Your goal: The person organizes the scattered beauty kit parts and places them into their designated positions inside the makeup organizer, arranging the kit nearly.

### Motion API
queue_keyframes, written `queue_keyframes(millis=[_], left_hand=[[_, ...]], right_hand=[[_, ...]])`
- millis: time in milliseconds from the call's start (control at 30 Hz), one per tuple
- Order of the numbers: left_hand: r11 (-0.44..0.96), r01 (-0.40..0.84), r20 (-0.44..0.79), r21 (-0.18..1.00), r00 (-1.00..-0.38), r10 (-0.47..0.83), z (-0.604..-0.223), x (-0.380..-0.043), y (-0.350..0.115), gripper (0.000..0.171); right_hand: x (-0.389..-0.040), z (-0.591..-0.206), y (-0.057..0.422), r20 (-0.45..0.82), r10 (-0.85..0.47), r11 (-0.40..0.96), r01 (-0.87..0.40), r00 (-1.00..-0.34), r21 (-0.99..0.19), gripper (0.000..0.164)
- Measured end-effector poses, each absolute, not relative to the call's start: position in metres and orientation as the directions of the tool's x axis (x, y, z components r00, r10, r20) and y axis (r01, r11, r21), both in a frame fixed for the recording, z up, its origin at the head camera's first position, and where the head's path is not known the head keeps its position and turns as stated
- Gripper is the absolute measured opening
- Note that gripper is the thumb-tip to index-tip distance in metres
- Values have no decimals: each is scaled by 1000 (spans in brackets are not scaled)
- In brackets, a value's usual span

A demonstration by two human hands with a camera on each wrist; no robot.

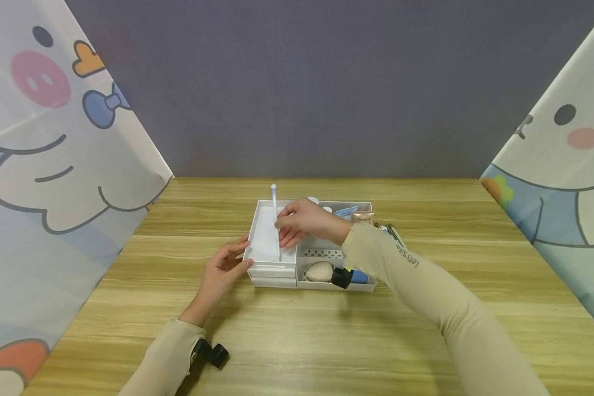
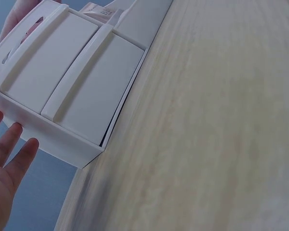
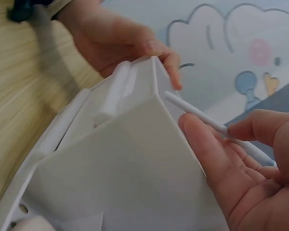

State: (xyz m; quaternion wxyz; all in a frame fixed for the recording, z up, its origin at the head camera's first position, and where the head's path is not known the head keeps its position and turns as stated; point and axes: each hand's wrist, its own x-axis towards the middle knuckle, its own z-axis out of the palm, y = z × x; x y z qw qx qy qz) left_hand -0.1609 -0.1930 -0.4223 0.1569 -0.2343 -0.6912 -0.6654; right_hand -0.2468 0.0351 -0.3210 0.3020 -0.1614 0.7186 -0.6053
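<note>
Right hand (image 1: 302, 220): we pinch a white stick (image 1: 275, 206) over the organizer (image 1: 262, 242) | left hand (image 1: 215, 278): we rest spread, fairly straight fingers against its side

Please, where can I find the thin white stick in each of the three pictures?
Head: the thin white stick is near the centre, held in the right hand.
Left wrist: not visible there.
Right wrist: right half, slanting down to the right, in the same hand.
Shared landmark: the two white drawers, visible in all three views.

The organizer (image 1: 262, 234) and stick (image 1: 275, 209) are white, the table (image 1: 297, 341) yellow-brown wood-grained, the 2 sleeves (image 1: 425, 286) cream.
</note>
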Motion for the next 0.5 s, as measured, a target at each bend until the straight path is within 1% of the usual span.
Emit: queue_keyframes(millis=[100,300,500], left_hand=[[2,532,529,846,-841,119,-423,-161,-193,32],[2,526,521,851,-844,124,-421,-162,-193,33],[-28,534,533,845,-837,126,-422,-161,-194,33]], right_hand=[[-248,-317,32,-284,-617,267,145,-734,-953,17],[-254,-312,26,-395,-613,376,187,-684,-907,12],[-258,-309,20,-462,-611,467,179,-642,-866,21]])
